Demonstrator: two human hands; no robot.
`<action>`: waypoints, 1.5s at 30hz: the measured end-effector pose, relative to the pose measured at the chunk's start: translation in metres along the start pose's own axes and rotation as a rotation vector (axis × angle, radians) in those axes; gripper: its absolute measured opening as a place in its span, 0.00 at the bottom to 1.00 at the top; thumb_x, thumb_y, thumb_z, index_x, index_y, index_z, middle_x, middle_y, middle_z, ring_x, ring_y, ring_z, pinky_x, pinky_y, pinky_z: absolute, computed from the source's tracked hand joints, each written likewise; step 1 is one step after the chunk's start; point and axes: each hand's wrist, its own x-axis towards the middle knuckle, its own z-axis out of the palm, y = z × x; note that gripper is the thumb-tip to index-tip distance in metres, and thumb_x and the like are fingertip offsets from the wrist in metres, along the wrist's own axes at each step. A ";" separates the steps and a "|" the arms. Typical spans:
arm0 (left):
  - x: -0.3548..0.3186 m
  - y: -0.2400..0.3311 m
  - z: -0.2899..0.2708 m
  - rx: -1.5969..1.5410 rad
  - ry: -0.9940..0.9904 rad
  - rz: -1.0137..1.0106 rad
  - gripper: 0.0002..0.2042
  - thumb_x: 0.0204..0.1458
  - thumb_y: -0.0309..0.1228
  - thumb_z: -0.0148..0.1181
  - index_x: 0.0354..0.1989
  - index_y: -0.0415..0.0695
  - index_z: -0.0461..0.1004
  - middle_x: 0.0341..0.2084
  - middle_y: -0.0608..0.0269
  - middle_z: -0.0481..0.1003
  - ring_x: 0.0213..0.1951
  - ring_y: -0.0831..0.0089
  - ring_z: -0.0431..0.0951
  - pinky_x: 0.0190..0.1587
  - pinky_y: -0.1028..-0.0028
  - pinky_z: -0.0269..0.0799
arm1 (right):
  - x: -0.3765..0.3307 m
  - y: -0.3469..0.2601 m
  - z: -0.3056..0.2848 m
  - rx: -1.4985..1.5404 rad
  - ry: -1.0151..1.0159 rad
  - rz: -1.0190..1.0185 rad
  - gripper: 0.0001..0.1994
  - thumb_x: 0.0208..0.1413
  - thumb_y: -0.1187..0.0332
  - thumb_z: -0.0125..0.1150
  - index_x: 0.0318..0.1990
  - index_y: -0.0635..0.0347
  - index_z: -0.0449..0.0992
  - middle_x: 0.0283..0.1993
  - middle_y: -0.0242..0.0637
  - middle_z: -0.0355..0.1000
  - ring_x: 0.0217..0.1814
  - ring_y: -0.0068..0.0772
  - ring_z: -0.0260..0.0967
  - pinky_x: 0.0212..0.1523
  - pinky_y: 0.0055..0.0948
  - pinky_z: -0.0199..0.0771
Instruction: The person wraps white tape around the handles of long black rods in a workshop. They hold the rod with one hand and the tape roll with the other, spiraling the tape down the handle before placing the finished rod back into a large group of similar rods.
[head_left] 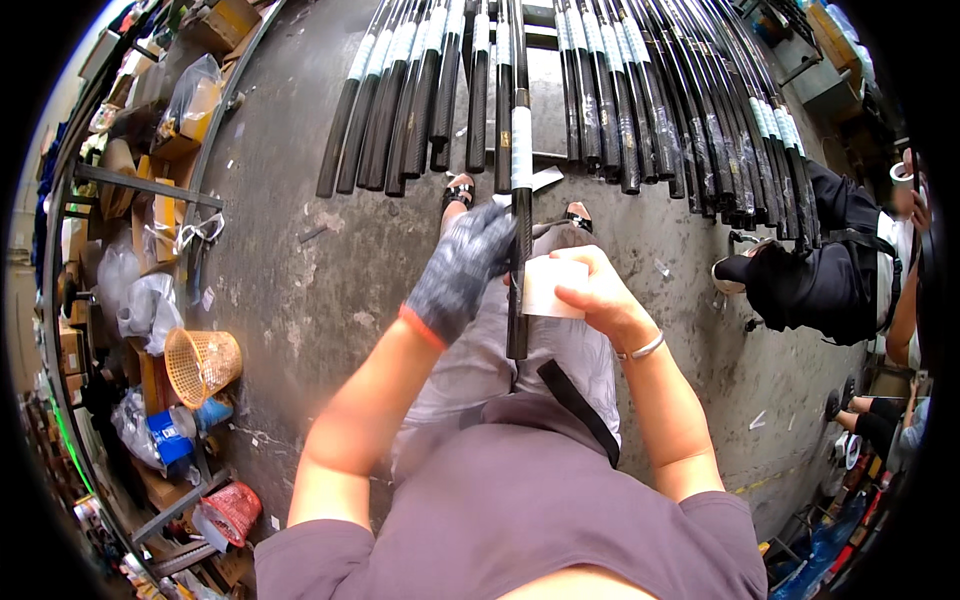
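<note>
My left hand (458, 268), in a grey glove with an orange cuff, is closed at the left side of a black tube (518, 335); its fingertips are partly hidden. The tube points toward me, its near end over my lap, and a pale band (521, 140) wraps it farther up. In my bare right hand (606, 292) I hold a wide white roll (552, 286), like tape or film, against the tube's right side. Thumb and fingers grip the roll from the right. Several more black tubes (410, 125) with pale bands lie side by side ahead.
More tubes (700, 140) extend to the right on the rack. Shelving (65, 250) with boxes and bags runs along the left, beside an orange basket (203, 365) and a red basket (230, 512). A co-worker in black trousers (815, 275) sits at the right.
</note>
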 end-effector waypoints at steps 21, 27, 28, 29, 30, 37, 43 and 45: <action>0.003 0.114 0.053 -0.486 -0.081 -0.361 0.23 0.57 0.58 0.53 0.37 0.48 0.71 0.15 0.74 0.66 0.12 0.83 0.59 0.12 0.81 0.56 | -0.056 -0.035 0.078 -0.497 -0.009 -0.366 0.20 0.37 0.61 0.75 0.32 0.69 0.77 0.34 0.39 0.73 0.36 0.26 0.71 0.38 0.30 0.72; 0.003 0.117 0.049 -0.678 -0.198 -0.423 0.23 0.58 0.58 0.50 0.40 0.48 0.71 0.19 0.71 0.69 0.16 0.80 0.66 0.18 0.80 0.63 | -0.064 -0.032 0.089 -0.332 0.075 -0.359 0.19 0.38 0.64 0.76 0.35 0.70 0.79 0.39 0.43 0.75 0.38 0.28 0.74 0.41 0.28 0.74; 0.005 0.110 0.050 -0.396 -0.175 -0.258 0.19 0.55 0.50 0.53 0.40 0.46 0.71 0.21 0.67 0.69 0.19 0.75 0.68 0.21 0.76 0.64 | -0.065 -0.024 0.073 -0.676 0.123 -0.389 0.15 0.39 0.65 0.76 0.28 0.66 0.77 0.32 0.41 0.72 0.31 0.30 0.71 0.33 0.29 0.70; 0.003 0.093 0.049 0.192 -0.186 0.128 0.14 0.51 0.42 0.55 0.40 0.45 0.72 0.24 0.63 0.70 0.23 0.69 0.69 0.23 0.72 0.65 | -0.064 -0.012 0.072 -0.694 0.227 -0.456 0.16 0.38 0.63 0.76 0.23 0.64 0.74 0.25 0.41 0.67 0.25 0.32 0.66 0.28 0.32 0.66; -0.001 0.086 0.049 0.777 -0.106 0.452 0.12 0.48 0.34 0.57 0.39 0.44 0.72 0.27 0.60 0.70 0.26 0.64 0.71 0.26 0.67 0.67 | -0.069 -0.013 0.075 -0.843 0.180 -0.384 0.19 0.35 0.61 0.79 0.30 0.64 0.76 0.30 0.37 0.71 0.34 0.32 0.72 0.36 0.31 0.73; -0.008 0.097 0.033 -0.941 -0.503 -0.234 0.25 0.54 0.63 0.50 0.41 0.53 0.68 0.11 0.76 0.59 0.09 0.81 0.58 0.11 0.76 0.56 | -0.072 -0.037 0.079 -0.481 -0.279 -0.458 0.27 0.39 0.59 0.78 0.41 0.73 0.75 0.58 0.47 0.67 0.58 0.41 0.66 0.54 0.33 0.67; -0.020 0.098 0.059 -0.263 0.010 -0.316 0.17 0.57 0.49 0.60 0.31 0.48 0.68 0.16 0.71 0.65 0.16 0.78 0.64 0.19 0.76 0.60 | -0.084 -0.013 0.096 -0.794 0.164 -0.439 0.20 0.38 0.61 0.75 0.33 0.66 0.75 0.42 0.48 0.70 0.40 0.52 0.70 0.40 0.41 0.71; -0.011 0.077 0.039 -0.283 -0.098 -0.114 0.16 0.58 0.47 0.60 0.30 0.49 0.67 0.16 0.73 0.64 0.14 0.79 0.62 0.16 0.75 0.57 | -0.079 -0.017 0.090 -0.698 0.024 -0.518 0.20 0.39 0.60 0.75 0.32 0.68 0.75 0.46 0.50 0.70 0.43 0.51 0.70 0.42 0.41 0.71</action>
